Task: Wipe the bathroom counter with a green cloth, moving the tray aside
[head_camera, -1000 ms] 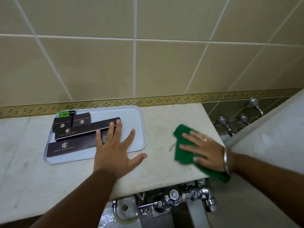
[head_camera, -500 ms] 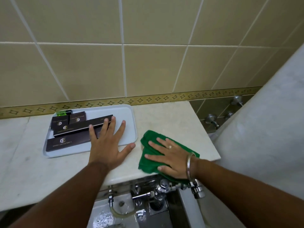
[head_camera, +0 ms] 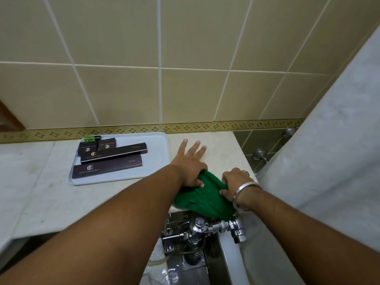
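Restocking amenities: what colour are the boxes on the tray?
Dark brown boxes with pale logos, on the tray; head view.

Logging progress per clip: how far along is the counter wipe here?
Done: little that shows; the tray sits by the wall, dark boxes on it. In hand: both hands grip the green cloth at the counter's front edge, left hand, right hand. Left: wiping the counter, including under the tray.
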A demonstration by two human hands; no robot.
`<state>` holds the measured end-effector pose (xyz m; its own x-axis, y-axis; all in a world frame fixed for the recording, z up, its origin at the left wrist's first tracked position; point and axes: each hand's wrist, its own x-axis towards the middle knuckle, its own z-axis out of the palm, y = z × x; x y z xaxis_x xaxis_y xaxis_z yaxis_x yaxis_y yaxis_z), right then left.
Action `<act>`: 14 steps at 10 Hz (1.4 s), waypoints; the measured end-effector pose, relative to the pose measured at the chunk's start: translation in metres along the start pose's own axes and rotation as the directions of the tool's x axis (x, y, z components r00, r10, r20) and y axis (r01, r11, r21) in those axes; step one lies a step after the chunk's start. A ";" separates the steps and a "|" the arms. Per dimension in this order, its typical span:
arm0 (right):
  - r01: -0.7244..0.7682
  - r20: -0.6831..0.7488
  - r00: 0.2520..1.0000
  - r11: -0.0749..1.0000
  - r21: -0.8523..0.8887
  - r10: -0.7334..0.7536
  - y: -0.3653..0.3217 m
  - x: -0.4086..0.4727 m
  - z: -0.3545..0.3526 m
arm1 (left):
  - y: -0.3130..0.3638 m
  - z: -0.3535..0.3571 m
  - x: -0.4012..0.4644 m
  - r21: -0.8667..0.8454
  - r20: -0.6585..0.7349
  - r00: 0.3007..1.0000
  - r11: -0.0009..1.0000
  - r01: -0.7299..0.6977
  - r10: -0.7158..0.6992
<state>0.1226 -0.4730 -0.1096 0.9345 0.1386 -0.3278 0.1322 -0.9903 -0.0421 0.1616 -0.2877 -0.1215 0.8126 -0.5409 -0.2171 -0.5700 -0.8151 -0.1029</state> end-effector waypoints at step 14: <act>0.739 0.076 0.670 0.674 0.029 -0.738 -0.537 -0.198 0.091 | -0.081 0.124 -0.607 -0.407 0.301 0.264 0.127 0.905 -0.916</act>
